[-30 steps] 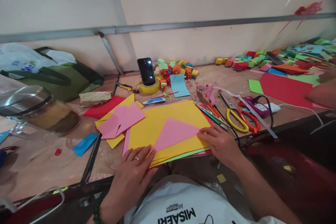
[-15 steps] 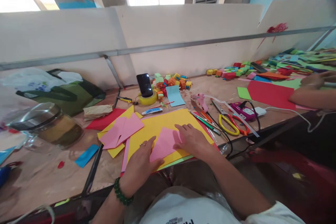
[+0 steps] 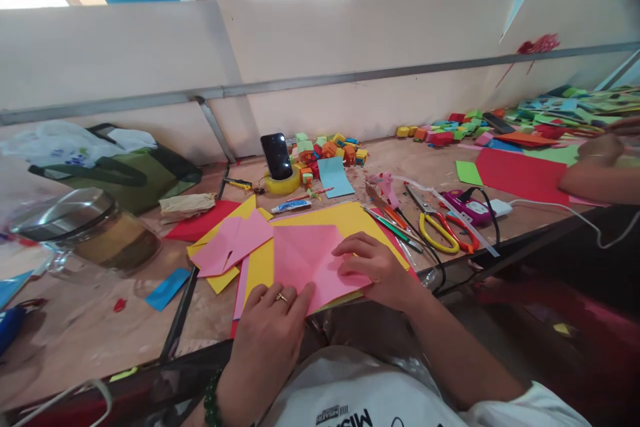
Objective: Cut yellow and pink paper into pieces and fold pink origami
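Observation:
A creased pink sheet lies unfolded on a stack of yellow paper at the table's front edge. My left hand, with a ring on one finger, rests on the sheet's lower left edge; its fingers are curled and close together, pressing on the paper. At the sheet's right side my right hand holds the paper between curled fingers and thumb. Left of the sheet, cut pink pieces lie over yellow paper.
Scissors, pens and a glue gun lie right. A phone stands behind, near small paper cubes. A glass jar is left. At far right another person's arm rests over red paper.
The pink sheet has gone from folded to opened out, showing its creases. My left hand has moved down and toward me; my right hand has shifted slightly right and down.

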Motion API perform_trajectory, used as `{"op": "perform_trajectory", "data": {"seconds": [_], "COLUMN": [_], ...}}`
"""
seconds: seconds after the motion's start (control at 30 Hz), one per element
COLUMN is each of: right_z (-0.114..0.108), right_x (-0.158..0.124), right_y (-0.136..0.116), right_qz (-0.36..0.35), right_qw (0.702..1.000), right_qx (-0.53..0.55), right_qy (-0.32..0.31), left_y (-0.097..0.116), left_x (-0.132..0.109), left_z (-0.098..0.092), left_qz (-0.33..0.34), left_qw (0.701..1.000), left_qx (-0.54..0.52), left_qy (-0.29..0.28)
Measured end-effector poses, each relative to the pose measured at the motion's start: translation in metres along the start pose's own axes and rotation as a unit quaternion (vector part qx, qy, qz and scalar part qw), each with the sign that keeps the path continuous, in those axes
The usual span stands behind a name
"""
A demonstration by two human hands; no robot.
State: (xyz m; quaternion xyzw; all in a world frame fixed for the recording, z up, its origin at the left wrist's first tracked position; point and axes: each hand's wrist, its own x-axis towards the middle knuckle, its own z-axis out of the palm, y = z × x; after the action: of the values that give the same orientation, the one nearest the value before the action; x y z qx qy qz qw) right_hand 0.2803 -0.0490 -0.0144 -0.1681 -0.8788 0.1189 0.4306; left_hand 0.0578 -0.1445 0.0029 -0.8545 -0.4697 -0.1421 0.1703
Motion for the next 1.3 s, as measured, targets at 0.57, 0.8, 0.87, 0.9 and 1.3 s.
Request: {"op": "perform_trajectory", "data": {"seconds": [0.57,0.8,0.87,0.9,1.3], "right_z": [0.000,-0.006,-0.006,-0.006,0.005], "right_x": [-0.036,0.008,0.020,0.025,0.027], "right_y": [0.005,0.011,0.016,0.018,0.056], "right_qz": [0.231,0.409,0.410,0.405,0.359], "right_qw": [0.962,0.894,0.881,0.877,0.909], "right_qx": [0.082,-0.065,-0.131,-0.151,-0.064], "right_qy": [-0.122,-0.169,-0.197,-0.207,-0.203], "left_y": [-0.035,-0.058,-0.063,-0.065,-0.058], "left_x": [-0.015,0.013,0.022,0.026,0.043], "left_z": [0.024,0.041,0.044,0.044,0.035], "left_qz": [-0.146,-0.283,-0.288,-0.288,-0.285], "left_qw": [0.930,0.904,0.900,0.897,0.899], "left_qx": [-0.330,-0.306,-0.303,-0.307,-0.305], "left_qy": [-0.061,-0.097,-0.123,-0.133,-0.137]}}
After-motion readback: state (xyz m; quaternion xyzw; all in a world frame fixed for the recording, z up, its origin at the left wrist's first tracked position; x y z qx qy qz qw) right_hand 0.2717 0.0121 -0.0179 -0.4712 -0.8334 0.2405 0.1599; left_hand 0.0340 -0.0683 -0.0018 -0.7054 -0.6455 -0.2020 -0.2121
